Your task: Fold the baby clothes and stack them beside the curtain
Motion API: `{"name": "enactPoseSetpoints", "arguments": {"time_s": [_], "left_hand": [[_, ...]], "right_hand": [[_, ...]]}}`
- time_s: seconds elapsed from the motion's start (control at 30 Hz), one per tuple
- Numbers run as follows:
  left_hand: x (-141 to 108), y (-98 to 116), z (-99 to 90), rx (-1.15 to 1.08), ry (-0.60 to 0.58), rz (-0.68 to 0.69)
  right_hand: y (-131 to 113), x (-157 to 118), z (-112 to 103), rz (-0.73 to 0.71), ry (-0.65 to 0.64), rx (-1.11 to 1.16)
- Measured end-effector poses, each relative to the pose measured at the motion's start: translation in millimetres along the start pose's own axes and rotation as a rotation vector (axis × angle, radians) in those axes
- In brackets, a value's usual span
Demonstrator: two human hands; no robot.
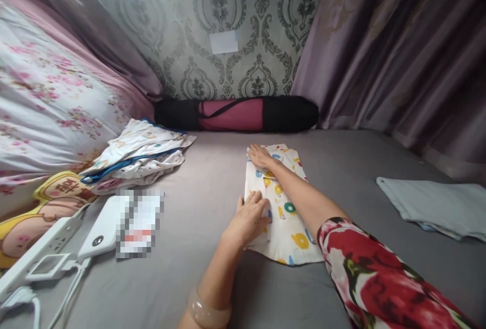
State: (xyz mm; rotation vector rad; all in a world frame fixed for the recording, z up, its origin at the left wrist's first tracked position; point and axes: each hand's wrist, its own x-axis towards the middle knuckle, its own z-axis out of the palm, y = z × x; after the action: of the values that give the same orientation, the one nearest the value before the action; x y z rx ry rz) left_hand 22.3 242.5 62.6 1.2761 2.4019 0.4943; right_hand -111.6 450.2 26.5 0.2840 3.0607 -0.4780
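A white child's shirt with a colourful print lies on the grey sheet, its left side folded inward. My left hand, with a bangle on the wrist, rests on the lower left part of the folded fabric, fingers spread. Farther up, my right hand lies flat near the shirt's top left corner, and its forearm crosses over the cloth. Part of the print and the right edge are hidden under that arm.
A crumpled pile of printed clothes sits at left, near a white power bank and a power strip with cables. Folded pale cloth lies at right. A black and maroon long bag rests against the wall.
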Motion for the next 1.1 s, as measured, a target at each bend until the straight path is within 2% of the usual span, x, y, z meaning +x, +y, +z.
{"name": "enactPoseSetpoints", "arguments": {"time_s": [0.33,0.53,0.7,0.83,0.97,1.1], "left_hand": [[-1,3,-2.3,-0.029,-0.024,-0.03],[-2,5,-4.7,-0.014,-0.024,-0.025],[-3,1,-1.1,-0.013,-0.003,-0.007],[-2,-2,3.0,-0.009,0.036,0.019],[-2,-1,1.4,0.009,0.034,0.023],[-2,0,0.1,0.012,0.027,0.021]], "right_hand": [[37,-26,-12,0.282,0.253,-0.037],[48,-26,-2,0.456,0.229,-0.049],[57,-28,-13,0.408,0.128,0.044],[53,-43,-23,0.332,0.101,0.063],[36,-65,-9,0.166,0.109,-0.046],[28,-73,6,0.123,0.093,-0.083]]}}
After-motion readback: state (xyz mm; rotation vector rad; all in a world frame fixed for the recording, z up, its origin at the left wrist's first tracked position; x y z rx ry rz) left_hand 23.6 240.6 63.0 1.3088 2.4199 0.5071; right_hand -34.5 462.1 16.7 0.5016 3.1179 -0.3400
